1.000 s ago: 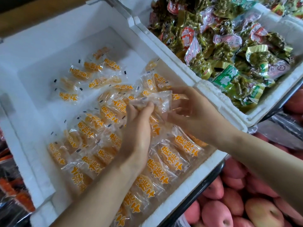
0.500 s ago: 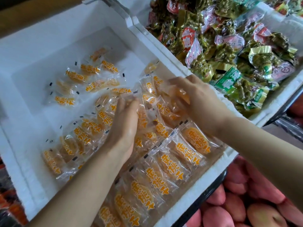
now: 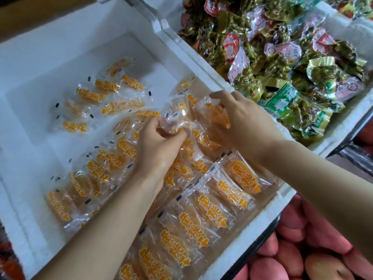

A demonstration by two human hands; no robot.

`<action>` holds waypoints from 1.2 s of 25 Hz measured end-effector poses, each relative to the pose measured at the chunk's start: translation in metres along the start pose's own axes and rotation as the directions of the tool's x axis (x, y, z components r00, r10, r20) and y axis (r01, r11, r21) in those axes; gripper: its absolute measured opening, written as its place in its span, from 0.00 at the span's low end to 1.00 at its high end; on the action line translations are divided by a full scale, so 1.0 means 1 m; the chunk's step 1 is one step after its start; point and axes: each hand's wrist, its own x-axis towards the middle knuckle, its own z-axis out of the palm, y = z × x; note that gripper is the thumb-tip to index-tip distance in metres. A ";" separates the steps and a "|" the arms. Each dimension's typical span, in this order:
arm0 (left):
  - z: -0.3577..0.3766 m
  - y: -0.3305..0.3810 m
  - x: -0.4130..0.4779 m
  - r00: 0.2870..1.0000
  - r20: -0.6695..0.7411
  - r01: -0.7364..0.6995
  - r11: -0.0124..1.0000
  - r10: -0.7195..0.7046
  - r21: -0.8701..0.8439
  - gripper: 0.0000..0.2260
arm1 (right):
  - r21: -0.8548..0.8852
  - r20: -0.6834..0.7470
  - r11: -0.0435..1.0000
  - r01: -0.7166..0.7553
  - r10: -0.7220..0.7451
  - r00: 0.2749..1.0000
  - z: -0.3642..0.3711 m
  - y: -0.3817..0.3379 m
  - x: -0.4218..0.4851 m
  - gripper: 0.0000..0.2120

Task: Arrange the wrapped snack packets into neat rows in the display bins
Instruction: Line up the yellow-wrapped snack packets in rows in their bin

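A white foam bin (image 3: 252,225) holds many clear packets with orange lettering. A tidy row of these packets (image 3: 203,213) runs along its near right wall. Loose packets (image 3: 88,96) lie scattered at the bin's far left. My left hand (image 3: 159,148) is in the middle of the bin, its fingers pinching a clear packet (image 3: 173,126). My right hand (image 3: 242,122) is near the far right wall, fingers curled over an orange packet (image 3: 216,116) that it holds up at the row's far end.
A second foam bin (image 3: 343,126) to the right is heaped with green and red wrapped snacks (image 3: 282,57). Pink peaches (image 3: 302,249) fill a crate at the lower right. Bare white floor shows at the first bin's far left.
Both hands have moved slightly toward the bin's far end. The left hand, which lay over the packets, now pinches one. The right hand still holds its packet by the far right wall.
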 end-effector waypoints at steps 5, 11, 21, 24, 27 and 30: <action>0.014 -0.007 0.012 0.983 0.165 -0.126 0.942 0.077 0.311 0.19 | -0.181 0.158 0.981 0.073 -0.045 0.986 0.008 -0.004 0.020 0.20; 0.009 -0.017 0.018 0.870 0.335 -0.492 0.585 0.363 0.645 0.30 | -0.334 0.154 0.934 0.123 -0.075 0.985 0.000 0.002 0.009 0.20; 0.010 -0.020 0.016 0.826 0.451 -0.548 0.667 0.338 0.505 0.29 | -0.145 0.386 0.912 0.383 -0.305 0.871 0.009 0.007 0.045 0.25; 0.006 -0.021 0.016 0.810 0.487 -0.565 0.654 0.326 0.503 0.29 | -0.175 0.387 0.889 0.424 -0.334 0.860 0.008 0.011 0.045 0.28; 0.003 -0.023 0.018 0.801 0.474 -0.590 0.614 0.365 0.524 0.29 | -0.145 0.296 0.897 0.417 -0.363 0.884 0.009 0.011 0.044 0.26; -0.001 -0.021 0.040 0.799 0.325 -0.595 0.582 0.506 0.554 0.20 | -0.177 0.049 0.912 0.370 -0.367 0.929 0.012 0.004 0.062 0.27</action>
